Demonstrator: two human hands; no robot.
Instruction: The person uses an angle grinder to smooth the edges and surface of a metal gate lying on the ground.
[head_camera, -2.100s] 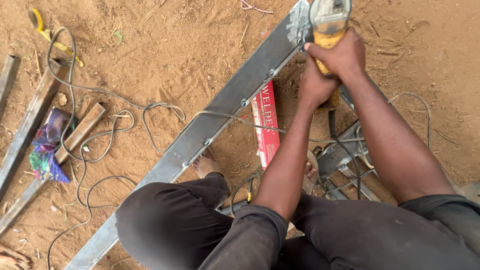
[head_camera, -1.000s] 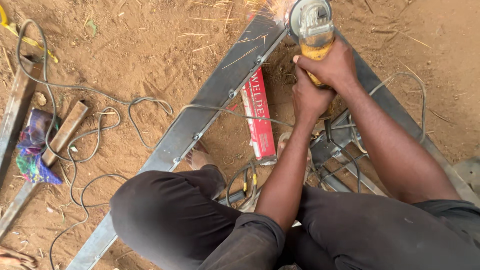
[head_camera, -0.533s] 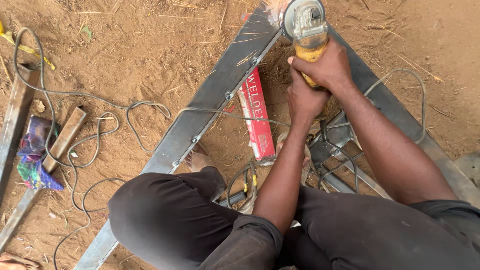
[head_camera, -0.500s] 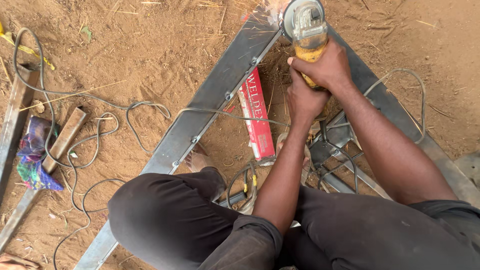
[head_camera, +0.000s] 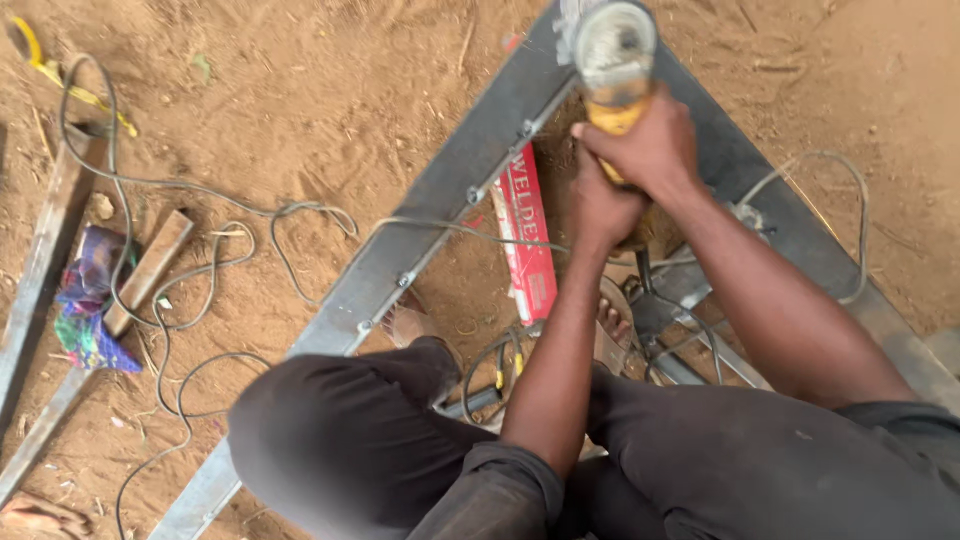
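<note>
Angle grinder (head_camera: 612, 60) sits at the frame's top corner, disc on the grey steel bar (head_camera: 440, 210); sparks seen half a second ago are gone. Right hand (head_camera: 650, 150) and left hand (head_camera: 600, 205) both wrapped tight round its yellow body. Count: one grinder, one red box (head_camera: 527, 245), two wood offcuts

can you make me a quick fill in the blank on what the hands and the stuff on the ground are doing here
1. Both hands grip a yellow ____, the right hand above the left hand.
2. The grinder is pressed against a long grey metal ____.
3. A red box lies on the ____ beside the frame.
4. A grey ____ snakes across the dirt left of the frame.

Missing words: grinder; frame; dirt; cable
</note>
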